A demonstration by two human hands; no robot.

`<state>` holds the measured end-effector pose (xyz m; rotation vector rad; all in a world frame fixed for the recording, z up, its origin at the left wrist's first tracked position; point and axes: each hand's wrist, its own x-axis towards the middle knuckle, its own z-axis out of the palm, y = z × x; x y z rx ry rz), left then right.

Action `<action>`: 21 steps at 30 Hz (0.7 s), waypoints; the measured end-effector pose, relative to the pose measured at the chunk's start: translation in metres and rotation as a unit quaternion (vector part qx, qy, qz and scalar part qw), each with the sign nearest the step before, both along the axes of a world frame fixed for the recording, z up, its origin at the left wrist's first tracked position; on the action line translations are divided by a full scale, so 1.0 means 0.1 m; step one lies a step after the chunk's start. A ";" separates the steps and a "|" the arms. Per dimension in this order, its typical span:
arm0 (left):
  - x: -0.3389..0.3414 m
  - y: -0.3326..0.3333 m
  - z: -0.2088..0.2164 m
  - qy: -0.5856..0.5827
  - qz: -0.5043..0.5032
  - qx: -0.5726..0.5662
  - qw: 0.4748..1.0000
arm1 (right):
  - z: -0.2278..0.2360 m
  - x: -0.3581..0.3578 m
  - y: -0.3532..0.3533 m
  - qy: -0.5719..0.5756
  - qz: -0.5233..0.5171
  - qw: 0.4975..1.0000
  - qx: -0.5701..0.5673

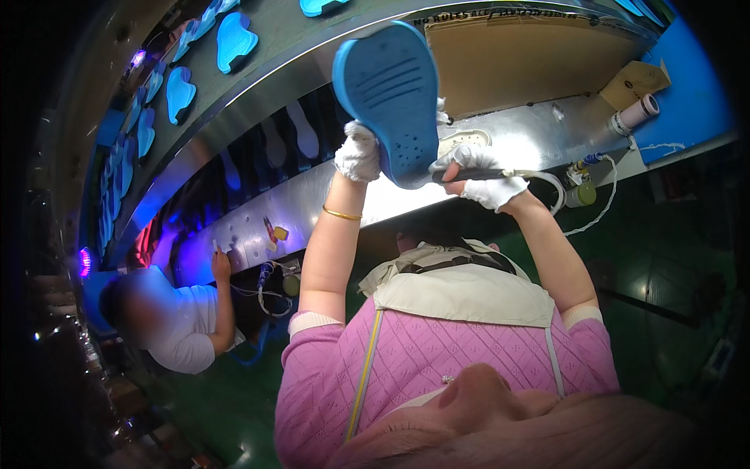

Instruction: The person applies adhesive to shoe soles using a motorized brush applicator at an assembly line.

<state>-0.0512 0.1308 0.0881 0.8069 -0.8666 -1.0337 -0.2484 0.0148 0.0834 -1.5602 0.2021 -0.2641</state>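
Observation:
My left hand [358,152], in a white glove, grips the edge of a blue shoe sole [394,90] and holds it up above the bench. Its face carries grooves at the wide upper part and small holes lower down. My right hand [478,178], also gloved with some fingertips bare, is closed around a dark pen-shaped tool [459,176] joined to a pale hose [553,184]. The tool's tip is at the sole's lower edge; whether it touches cannot be made out. A cream piece with holes [466,140] lies on the bench just behind my right hand.
Beyond the shiny metal bench [539,129] runs a curved conveyor [273,39] with several blue soles. A cardboard box [531,62] stands behind the bench. Soles fill a shelf [273,144] below the conveyor. Left, a co-worker [183,316] works; a pink roll [639,112] sits right.

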 end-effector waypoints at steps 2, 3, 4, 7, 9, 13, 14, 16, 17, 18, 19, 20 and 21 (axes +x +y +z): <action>0.02 0.01 0.03 -0.054 0.017 0.029 0.998 | 0.03 0.01 -0.07 0.021 0.045 0.996 0.072; 0.02 0.00 0.05 -0.065 0.022 0.068 0.995 | 0.04 0.01 -0.09 0.075 0.064 0.992 0.074; 0.03 -0.01 0.07 -0.075 0.022 0.105 0.991 | 0.05 0.01 -0.09 0.055 0.090 0.992 0.069; 0.04 -0.09 0.11 -0.062 0.008 0.155 0.986 | 0.04 0.00 -0.07 -0.023 0.046 0.991 0.121; 0.05 -0.16 0.13 -0.059 0.014 0.199 0.978 | 0.02 0.01 -0.02 -0.057 0.050 0.996 0.042; 0.07 -0.25 0.13 -0.085 0.029 0.290 0.953 | 0.04 0.05 0.02 -0.062 0.062 0.990 -0.106; 0.07 -0.26 0.13 -0.089 0.034 0.299 0.950 | 0.05 0.06 0.00 -0.022 0.071 0.996 -0.058; 0.08 -0.28 0.11 -0.107 0.044 0.306 0.945 | 0.08 0.07 -0.02 0.007 0.041 0.999 0.004; 0.09 -0.29 0.11 -0.114 0.046 0.312 0.942 | 0.09 0.07 -0.02 -0.024 0.034 0.996 0.084; 0.09 -0.29 0.10 -0.113 0.042 0.313 0.942 | 0.10 0.07 -0.04 -0.018 0.013 0.999 -0.039; 0.10 -0.30 0.10 -0.110 0.036 0.317 0.941 | 0.11 0.07 -0.05 -0.039 0.013 0.987 -0.157; 0.11 -0.30 0.09 -0.107 0.030 0.320 0.941 | 0.12 0.06 -0.06 -0.015 0.016 0.984 -0.178; 0.12 -0.30 0.09 -0.110 0.032 0.325 0.939 | 0.12 0.07 -0.08 0.017 0.050 0.977 -0.205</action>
